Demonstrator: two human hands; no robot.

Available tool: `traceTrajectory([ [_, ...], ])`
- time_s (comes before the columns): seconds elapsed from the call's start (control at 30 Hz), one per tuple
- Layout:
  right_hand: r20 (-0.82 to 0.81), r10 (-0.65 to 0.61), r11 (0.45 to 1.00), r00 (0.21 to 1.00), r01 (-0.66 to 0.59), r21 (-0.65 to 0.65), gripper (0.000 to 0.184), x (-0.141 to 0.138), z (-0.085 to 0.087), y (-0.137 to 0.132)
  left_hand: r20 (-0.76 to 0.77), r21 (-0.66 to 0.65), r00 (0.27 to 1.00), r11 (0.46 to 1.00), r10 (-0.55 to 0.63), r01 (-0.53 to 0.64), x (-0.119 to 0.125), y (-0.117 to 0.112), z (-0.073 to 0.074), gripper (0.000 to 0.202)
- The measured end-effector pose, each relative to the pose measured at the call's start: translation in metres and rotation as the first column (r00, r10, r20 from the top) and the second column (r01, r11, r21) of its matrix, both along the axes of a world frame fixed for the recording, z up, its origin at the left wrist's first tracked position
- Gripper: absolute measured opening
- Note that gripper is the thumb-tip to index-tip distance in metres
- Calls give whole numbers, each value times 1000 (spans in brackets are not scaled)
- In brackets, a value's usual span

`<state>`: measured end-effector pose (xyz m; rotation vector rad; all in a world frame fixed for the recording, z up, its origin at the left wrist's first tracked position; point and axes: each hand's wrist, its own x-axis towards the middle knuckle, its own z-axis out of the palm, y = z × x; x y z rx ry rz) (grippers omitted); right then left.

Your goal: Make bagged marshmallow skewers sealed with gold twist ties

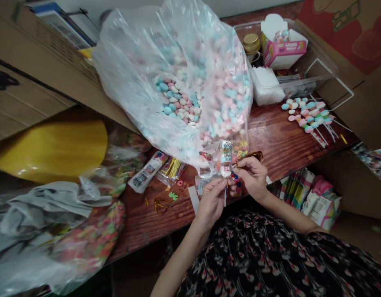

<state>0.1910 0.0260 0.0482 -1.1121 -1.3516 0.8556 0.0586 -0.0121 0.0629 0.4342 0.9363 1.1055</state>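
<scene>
Upright between my hands stands a candy lollipop (226, 154) in a clear wrapper with a printed label. My left hand (211, 199) is closed around its lower end, pinching the neck of the wrapper, and the white stick points down below the fingers. Close on the other side, my right hand (254, 175) has its thumb and fingertips pinched together beside the wrapper neck. Whatever thin thing it holds is too small to make out. Just behind is a large clear plastic bag (131, 99) full of pink, blue and white candies (180, 101).
Finished-looking candy lollipops (314, 115) lie piled at the right. Behind them sits a clear plastic tray (325, 74) with a pink box (285, 53). Flat printed wrappers (147, 171) and yellow twist ties (172, 168) lie left. A bag of colourful rings (97, 235) rests at the table's left edge.
</scene>
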Motion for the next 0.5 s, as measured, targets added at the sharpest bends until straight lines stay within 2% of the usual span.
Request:
traceTrajectory([
  [0.1,-165,150,980,975,-169,-105,11,2,-1,1,-64,38,995,997,73,-71,-6,-4,-4,21],
  [0.17,-268,254,937,929,-305,-168,9,4,-2,2,-110,73,988,992,107,-100,-7,-6,-8,21],
  [0.23,-375,265,891,888,-374,-256,10,3,-5,1,-147,91,985,993,88,-75,-7,-9,-10,23],
  [0.3,-419,225,874,880,-372,-313,12,3,-9,0,-174,80,984,996,49,-35,-6,-11,-12,24],
  [0.33,-399,220,881,890,-357,-311,13,3,-10,-1,-182,68,982,997,46,-34,-7,-13,-12,24],
  [0.4,-252,274,917,928,-331,-221,11,7,-12,-1,-187,44,979,997,77,-70,-10,-14,-12,24],
  [0.47,3,364,930,931,-363,-58,10,13,-14,0,-169,18,980,994,106,-104,-14,-15,-10,24],
  [0.5,141,398,914,907,-404,18,12,17,-14,0,-156,7,982,994,108,-108,-16,-15,-9,24],
])
